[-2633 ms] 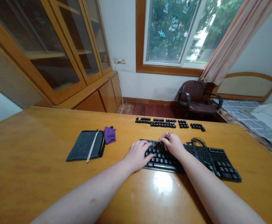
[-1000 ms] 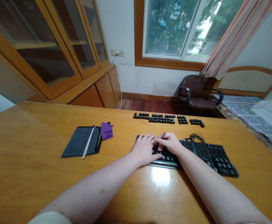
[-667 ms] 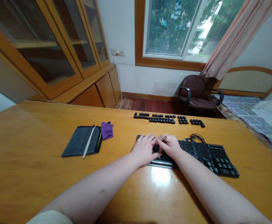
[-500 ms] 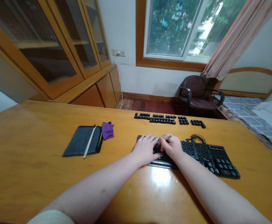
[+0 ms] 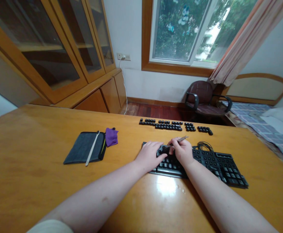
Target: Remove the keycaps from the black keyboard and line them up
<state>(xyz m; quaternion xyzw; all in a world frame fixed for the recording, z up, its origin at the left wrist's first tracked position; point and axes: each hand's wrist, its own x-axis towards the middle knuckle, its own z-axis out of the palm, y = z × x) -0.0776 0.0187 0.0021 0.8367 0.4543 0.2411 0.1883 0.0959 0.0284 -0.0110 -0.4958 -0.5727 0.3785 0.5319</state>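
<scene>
A black keyboard lies on the desk under both my hands. Many keycaps are off its upper rows, while its front rows still carry theirs. My left hand rests on its left part, fingers stretched out and thumb apart. Just to the right, my right hand pinches a thin brownish tool. That tool slants down to the left toward the keys; its kind and its tip are hard to make out. Behind the keyboard, black keycaps stand in rows sorted into groups.
Left on the wooden desk lies a dark grey zip pouch with a pale flat stick across it. A purple cloth touches its right side. The keyboard's coiled cable sits behind it. A chair stands beyond the desk.
My right hand has shifted slightly right, away from my left hand, and the tool in it shows more. My left fingers have drawn closer together. The view has shifted slightly.
</scene>
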